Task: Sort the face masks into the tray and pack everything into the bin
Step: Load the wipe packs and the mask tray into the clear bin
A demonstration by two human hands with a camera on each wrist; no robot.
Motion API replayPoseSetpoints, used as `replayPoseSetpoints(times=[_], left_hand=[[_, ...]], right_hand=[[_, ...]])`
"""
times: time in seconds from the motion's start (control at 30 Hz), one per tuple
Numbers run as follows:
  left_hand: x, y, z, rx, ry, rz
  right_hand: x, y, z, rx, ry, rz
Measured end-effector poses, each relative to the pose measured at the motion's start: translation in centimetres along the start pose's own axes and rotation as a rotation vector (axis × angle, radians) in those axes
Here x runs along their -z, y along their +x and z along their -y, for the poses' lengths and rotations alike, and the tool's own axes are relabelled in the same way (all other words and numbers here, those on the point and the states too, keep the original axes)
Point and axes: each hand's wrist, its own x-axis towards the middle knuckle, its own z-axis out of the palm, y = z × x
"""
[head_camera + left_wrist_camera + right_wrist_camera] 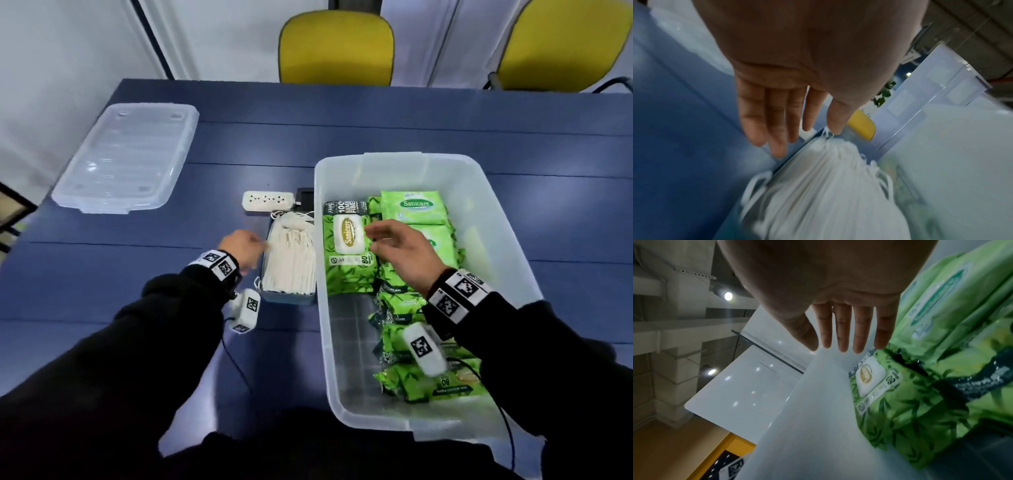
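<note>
A small blue-grey tray [287, 297] on the blue table holds a packed row of white face masks [291, 255], ear loops spilling over its ends. My left hand [258, 247] is at the tray's left side, fingers straight and holding nothing; in the left wrist view the left hand [805, 138] hovers over the tray edge [789, 162] and masks [828, 186]. The clear bin [376, 416] stands right of the tray, holding several green wipes packs [349, 240]. My right hand [373, 238] hovers open above them. In the right wrist view that hand [838, 347] holds nothing.
The bin's clear lid [126, 157] lies at the table's far left. A white power strip [269, 201] and a black block [305, 198] sit just behind the tray. Two yellow chairs [335, 48] stand beyond the table. The bin's near-left floor [352, 349] shows bare.
</note>
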Motion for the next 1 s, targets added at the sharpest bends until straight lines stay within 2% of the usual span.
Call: replayPoseSetpoints(times=[0.13, 0.23, 0.4, 0.53, 0.6, 0.7, 0.77, 0.87, 1.0], left_hand=[[-2.5, 0.3, 1.1, -0.029, 0.123, 0.012], [-2.9, 0.3, 1.2, -0.072, 0.211, 0.066], [-0.8, -0.9, 2.5, -0.119, 0.105, 0.106], [4.5, -3.3, 5.0, -0.195, 0.174, -0.054], [7.7, -5.5, 5.1, -0.268, 0.121, -0.172], [12.0, -10.2, 3.4, -0.408, -0.006, -0.337], [13.6, -12.9, 2.0, -0.495, -0.091, -0.370], [13.5, -15.2, 0.2, -0.530, -0.287, -0.247], [11.4, -17.6, -3.0, -0.532, -0.458, -0.047]], right_hand=[[-2.2, -1.1, 1.6, -0.120, 0.052, 0.026], [-3.3, -2.3, 3.3, -0.146, 0.087, -0.006], [-5.0, -4.1, 6.2, -0.154, 0.157, -0.103], [-7.6, -5.1, 9.1, -0.111, 0.322, -0.217], [-9.3, -5.1, 10.6, -0.096, 0.371, -0.226], [-12.8, -4.7, 12.3, -0.056, 0.276, -0.111], [-14.6, -4.6, 13.0, 0.036, 0.217, -0.033], [-14.9, -4.8, 14.0, 0.132, 0.232, -0.082], [-11.0, -5.2, 13.6, 0.120, 0.272, -0.135]])
